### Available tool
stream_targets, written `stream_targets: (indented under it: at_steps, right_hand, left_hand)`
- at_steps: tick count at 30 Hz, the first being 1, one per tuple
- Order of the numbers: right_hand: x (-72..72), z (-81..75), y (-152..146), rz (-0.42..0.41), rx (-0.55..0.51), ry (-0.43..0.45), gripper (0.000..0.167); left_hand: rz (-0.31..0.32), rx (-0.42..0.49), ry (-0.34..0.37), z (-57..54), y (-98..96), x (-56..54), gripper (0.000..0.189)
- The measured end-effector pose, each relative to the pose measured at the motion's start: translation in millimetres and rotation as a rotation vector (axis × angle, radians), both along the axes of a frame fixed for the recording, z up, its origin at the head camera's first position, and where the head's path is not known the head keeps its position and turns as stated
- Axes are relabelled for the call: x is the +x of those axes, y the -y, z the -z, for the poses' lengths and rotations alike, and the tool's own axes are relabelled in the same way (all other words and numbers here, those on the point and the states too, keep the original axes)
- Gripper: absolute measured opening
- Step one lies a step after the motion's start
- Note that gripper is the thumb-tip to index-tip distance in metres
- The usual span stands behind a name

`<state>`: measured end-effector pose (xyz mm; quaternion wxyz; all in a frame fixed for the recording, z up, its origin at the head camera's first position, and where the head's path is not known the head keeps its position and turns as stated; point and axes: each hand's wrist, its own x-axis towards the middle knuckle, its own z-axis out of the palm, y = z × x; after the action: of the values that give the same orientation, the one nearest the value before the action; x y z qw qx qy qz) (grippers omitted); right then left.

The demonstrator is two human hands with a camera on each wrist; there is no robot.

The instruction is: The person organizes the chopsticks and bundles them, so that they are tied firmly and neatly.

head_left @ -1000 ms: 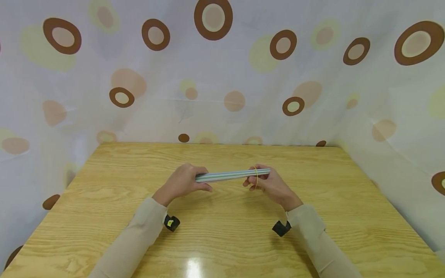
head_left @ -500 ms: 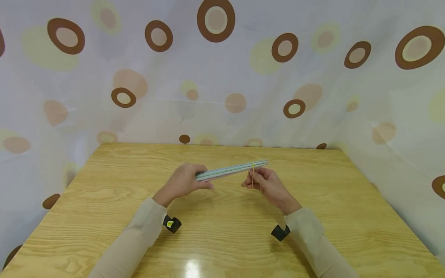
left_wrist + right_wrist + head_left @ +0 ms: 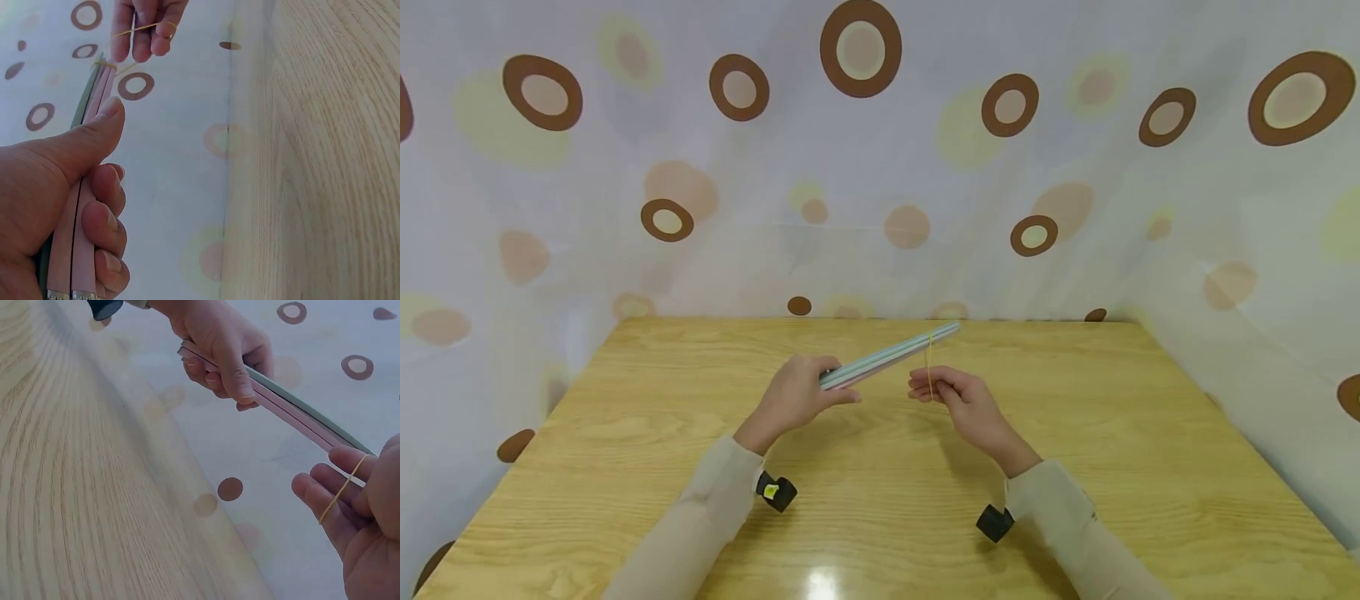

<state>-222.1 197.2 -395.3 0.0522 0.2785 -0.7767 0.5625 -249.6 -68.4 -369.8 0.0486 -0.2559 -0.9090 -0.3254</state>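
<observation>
Sticks [image 3: 887, 357] — in L fingers [image 3: 105, 222]; band [image 3: 345, 483] nr tips [image 3: 953, 327].

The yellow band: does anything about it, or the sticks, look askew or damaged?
The yellow band looks askew: it wraps the sticks near one end, yet a loop stretches away to the right grip, rather than lying snug. I see no damage to either.

Sticks [image 3: 889, 354]: near ends hidden by left hand [image 3: 793, 392], head view; count unclear
Right hand [image 3: 373, 547]: cropped by right wrist view's edge
Yellow band [image 3: 338, 496]: partly behind that hand
</observation>
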Motion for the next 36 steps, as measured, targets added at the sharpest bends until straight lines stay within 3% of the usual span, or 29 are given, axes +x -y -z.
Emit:
stream_targets:
  at_steps: [9, 14, 17, 20, 23, 26, 30, 36]
  right_hand:
    - [7.4, -5.6, 11, 0.077, 0.356, -0.445, 0.042]
    - [4.8, -4.1, 15, 0.087, 0.349, -0.714, 0.052]
    - [3.0, -0.8, 15, 0.111, 0.286, -0.733, 0.07]
    - [2.8, 1.3, 15, 0.129, 0.23, -0.628, 0.09]
    - [5.1, 0.8, 15, 0.118, 0.155, -0.409, 0.105]
    - [7.8, -1.9, 14, 0.079, 0.013, -0.155, 0.112]
    - [9.2, -6.7, 12, 0.015, -0.192, 0.079, 0.107]
    - [4.2, -8.1, 2, 0.009, -0.339, 0.248, 0.08]
  left_hand:
    - [-0.008, 0.029, 0.083, -2.3, 0.4, -0.5, 0.03]
    - [-0.006, 0.046, 0.117, -2.4, -1.2, 0.7, 0.028]
    - [0.0, 0.055, 0.131, -3.5, -3.5, 2.3, 0.029]
    - [-0.015, 0.062, 0.127, -5.0, -5.1, 3.1, 0.03]
    - [-0.039, 0.067, 0.107, -7.5, -7.5, 4.1, 0.03]
    - [-0.048, 0.06, 0.077, -8.3, -10.3, 4.3, 0.03]
    - [-0.06, 0.029, 0.032, -5.8, -12.0, 2.9, 0.033]
    - [-0.061, -0.008, -0.023, -3.2, -12.5, 3.6, 0.036]
